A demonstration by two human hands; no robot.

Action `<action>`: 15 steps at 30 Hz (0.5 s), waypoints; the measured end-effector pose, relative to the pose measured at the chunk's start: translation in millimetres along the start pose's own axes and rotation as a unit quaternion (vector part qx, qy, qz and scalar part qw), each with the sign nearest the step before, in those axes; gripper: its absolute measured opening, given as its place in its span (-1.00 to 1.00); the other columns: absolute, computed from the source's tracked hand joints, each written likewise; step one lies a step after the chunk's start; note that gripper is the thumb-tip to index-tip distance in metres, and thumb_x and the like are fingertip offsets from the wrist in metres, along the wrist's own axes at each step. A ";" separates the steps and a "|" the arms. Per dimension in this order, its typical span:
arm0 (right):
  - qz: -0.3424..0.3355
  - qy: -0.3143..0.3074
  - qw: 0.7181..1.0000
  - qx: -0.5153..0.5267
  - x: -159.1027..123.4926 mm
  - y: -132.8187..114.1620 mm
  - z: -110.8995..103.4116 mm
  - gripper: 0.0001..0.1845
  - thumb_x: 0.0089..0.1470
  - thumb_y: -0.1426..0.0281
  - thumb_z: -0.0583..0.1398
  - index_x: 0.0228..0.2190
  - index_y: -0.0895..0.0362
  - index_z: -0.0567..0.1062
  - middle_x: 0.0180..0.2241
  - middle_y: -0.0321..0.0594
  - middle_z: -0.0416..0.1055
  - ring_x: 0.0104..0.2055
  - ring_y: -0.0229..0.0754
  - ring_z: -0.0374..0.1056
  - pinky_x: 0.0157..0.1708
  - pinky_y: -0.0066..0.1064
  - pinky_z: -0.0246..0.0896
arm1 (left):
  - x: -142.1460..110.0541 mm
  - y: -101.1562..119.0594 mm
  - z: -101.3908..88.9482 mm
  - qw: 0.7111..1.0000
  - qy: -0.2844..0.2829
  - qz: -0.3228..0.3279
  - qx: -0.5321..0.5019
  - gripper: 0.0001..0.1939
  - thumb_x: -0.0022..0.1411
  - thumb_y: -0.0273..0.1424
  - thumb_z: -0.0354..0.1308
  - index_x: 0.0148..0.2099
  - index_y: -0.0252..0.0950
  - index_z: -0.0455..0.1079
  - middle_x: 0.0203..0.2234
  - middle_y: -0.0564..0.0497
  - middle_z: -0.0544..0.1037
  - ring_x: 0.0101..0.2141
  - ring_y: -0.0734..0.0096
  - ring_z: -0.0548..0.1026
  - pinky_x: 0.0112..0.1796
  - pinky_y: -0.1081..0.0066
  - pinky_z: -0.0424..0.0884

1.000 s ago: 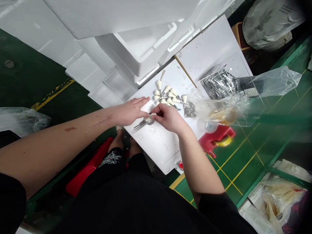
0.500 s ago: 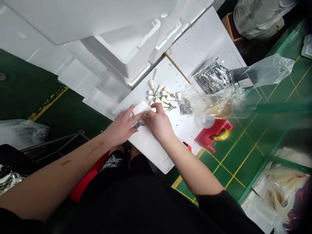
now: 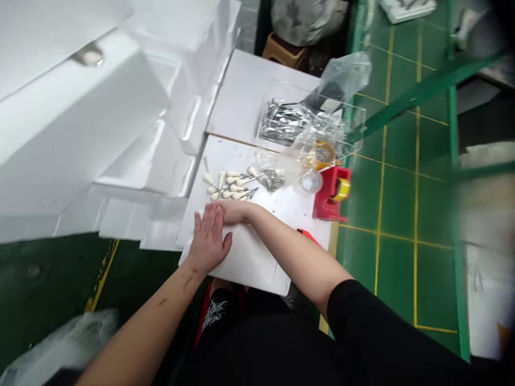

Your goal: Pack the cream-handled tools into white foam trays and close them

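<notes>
The cream-handled metal tools [image 3: 229, 185] lie in a loose pile on the white tabletop [image 3: 295, 206], directly beyond the fingers. Handles point mostly to the left; metal shafts point mostly to the right and overlap. The nearest handles sit just beside the back of the right hand [image 3: 233, 211]; contact cannot be determined.

Left hand [image 3: 208, 238]: palm down, fingers extended and close together, thumb spread apart. Its fingers overlap the end of the right hand. Whether anything lies beneath the palm cannot be determined. Right hand: fingertips concealed by the left hand; finger opening and grip cannot be determined.

Both hands are positioned over the white slab [image 3: 245, 254] at the near edge of the tabletop.

Right of the pile: small metal pins [image 3: 273, 181] beside a clear bag, then a clear tape roll [image 3: 311, 182] and a red tape dispenser [image 3: 322, 201]. Beyond these: a transparent box containing shiny metal pieces [image 3: 287, 122]. White foam boxes [image 3: 100, 123] stand at the left.
</notes>
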State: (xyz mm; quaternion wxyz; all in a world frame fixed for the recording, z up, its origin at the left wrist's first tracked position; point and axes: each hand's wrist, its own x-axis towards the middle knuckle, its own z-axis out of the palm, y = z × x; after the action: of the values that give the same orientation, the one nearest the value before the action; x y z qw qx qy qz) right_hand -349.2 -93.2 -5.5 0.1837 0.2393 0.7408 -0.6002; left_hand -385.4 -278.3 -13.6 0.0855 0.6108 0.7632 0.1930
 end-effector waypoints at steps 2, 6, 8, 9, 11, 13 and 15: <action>0.019 -0.005 0.995 0.099 -31.3 12.9 -13.0 -0.47 -0.16 0.35 0.44 -0.08 0.08 0.56 -0.10 -0.18 0.58 -0.17 -0.11 0.51 -0.20 -0.36 0.41 | 2.3 3.8 10.0 0.999 -0.022 -0.010 0.023 -0.11 0.39 -0.34 -0.01 0.53 -0.41 -0.49 0.46 -0.47 -0.12 0.45 -0.19 -0.17 0.34 -0.39 -0.29; -0.027 0.184 0.940 0.287 -123.7 59.6 -50.0 -0.50 0.08 0.26 0.29 0.05 0.08 0.43 0.01 -0.12 0.53 -0.16 -0.19 0.52 -0.21 -0.38 0.41 | 3.6 -1.5 20.4 0.999 -0.033 -0.009 0.028 -0.08 0.35 -0.30 -0.01 0.53 -0.04 -0.52 0.50 -0.11 -0.41 0.42 -0.32 -0.10 0.34 -0.37 -0.41; -0.002 0.365 0.898 0.247 -170.5 87.3 -75.9 -0.61 0.11 0.29 0.22 -0.01 0.12 0.43 -0.09 -0.12 0.55 -0.20 -0.18 0.51 -0.21 -0.34 0.40 | 3.6 -8.1 21.5 0.999 -0.029 -0.012 0.017 -0.06 0.33 -0.24 0.00 0.51 0.12 -0.56 0.49 0.04 -0.45 0.41 -0.36 -0.04 0.34 -0.37 -0.44; 0.036 0.464 0.864 0.192 -190.9 101.1 -90.0 -0.65 0.11 0.32 0.21 -0.06 0.14 0.45 -0.13 -0.12 0.56 -0.19 -0.16 0.50 -0.18 -0.31 0.39 | 3.2 -11.5 19.6 0.999 -0.037 -0.018 0.018 -0.07 0.33 -0.22 -0.01 0.50 0.16 -0.57 0.49 0.04 -0.43 0.40 -0.38 -0.01 0.32 -0.42 -0.46; 0.153 0.591 0.789 0.077 -221.9 127.7 -117.0 -0.63 0.08 0.36 0.22 -0.05 0.19 0.45 -0.14 -0.06 0.55 -0.14 -0.10 0.48 -0.09 -0.25 0.35 | 2.6 -16.6 8.8 0.996 -0.083 -0.026 0.025 -0.08 0.36 -0.21 -0.02 0.50 0.13 -0.61 0.50 -0.09 -0.34 0.39 -0.44 0.01 0.26 -0.56 -0.41; 0.273 0.557 0.784 0.031 -238.8 151.5 -137.8 -0.48 0.08 0.34 0.25 0.07 0.25 0.41 -0.13 0.02 0.56 -0.14 -0.02 0.49 -0.10 -0.19 0.33 | 3.9 -17.0 -9.9 0.992 -0.119 -0.031 0.025 -0.09 0.40 -0.21 -0.03 0.52 -0.03 -0.60 0.49 -0.28 -0.24 0.39 -0.45 -0.02 0.23 -0.60 -0.25; 0.339 0.516 0.787 0.012 -243.6 170.2 -148.9 -0.30 0.06 0.30 0.31 0.19 0.29 0.35 -0.09 0.10 0.56 -0.13 0.02 0.50 -0.11 -0.16 0.32 | 8.4 -11.4 -29.1 0.993 -0.112 -0.038 0.019 -0.11 0.43 -0.22 -0.02 0.54 -0.22 -0.52 0.47 -0.41 -0.18 0.42 -0.35 -0.12 0.27 -0.49 -0.07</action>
State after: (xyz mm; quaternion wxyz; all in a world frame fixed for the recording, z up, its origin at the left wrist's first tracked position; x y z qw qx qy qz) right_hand -49.9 47.7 25.9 -0.0370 0.7510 0.5893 -0.2954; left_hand -408.3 -277.8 9.2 0.1663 0.6005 0.7749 0.1056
